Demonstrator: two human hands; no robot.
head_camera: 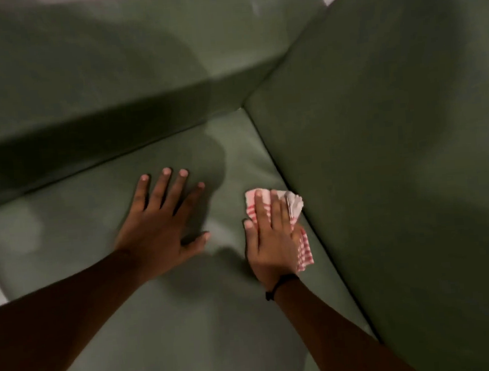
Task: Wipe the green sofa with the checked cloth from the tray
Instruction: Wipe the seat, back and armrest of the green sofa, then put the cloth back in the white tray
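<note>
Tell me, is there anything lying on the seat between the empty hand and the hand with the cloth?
No. In the head view, only bare green sofa seat and shadow lie between the left hand and the right hand pressing the checked cloth.

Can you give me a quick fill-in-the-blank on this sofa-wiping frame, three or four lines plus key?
1. The checked cloth lies under the ____ hand.
2. The left hand rests flat, fingers spread, on the ____ sofa's seat cushion.
3. The cloth's checks are white and ____.
4. A dark band circles the ____ wrist.

Missing words: right; green; red; right
</note>
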